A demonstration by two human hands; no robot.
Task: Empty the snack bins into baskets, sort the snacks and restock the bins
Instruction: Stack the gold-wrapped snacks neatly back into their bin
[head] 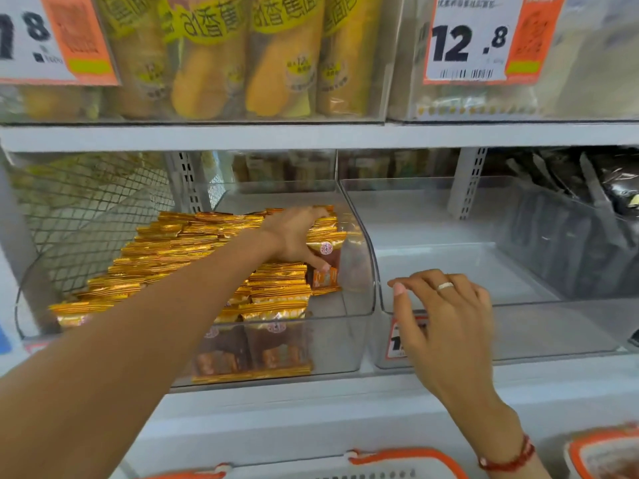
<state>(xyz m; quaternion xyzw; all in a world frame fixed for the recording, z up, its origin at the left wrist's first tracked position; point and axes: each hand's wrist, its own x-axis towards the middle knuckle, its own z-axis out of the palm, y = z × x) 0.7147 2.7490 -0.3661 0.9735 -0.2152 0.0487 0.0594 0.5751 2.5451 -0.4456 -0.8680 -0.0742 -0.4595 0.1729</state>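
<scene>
A clear plastic bin (359, 326) on the middle shelf holds rows of gold-edged brown snack packets (193, 243). My left hand (297, 236) reaches deep into it and grips a stack of upright packets (326, 250) at the right end, thumb on the front packet. The clear bin (518, 326) to the right has nothing in it. My right hand (446, 305), with a ring, rests over that bin's front rim, fingers loosely curled and holding nothing. White baskets with orange rims (408, 459) show at the bottom edge, a second basket (605, 451) at the right.
The upper shelf carries yellow snack bags (214, 57) behind clear fronts, with price tags (470, 39) reading 12.8. A wire mesh panel (86, 209) stands left of the bin. Dark packets (608, 188) fill the bin at far right. A grey shelf ledge (311, 409) runs below.
</scene>
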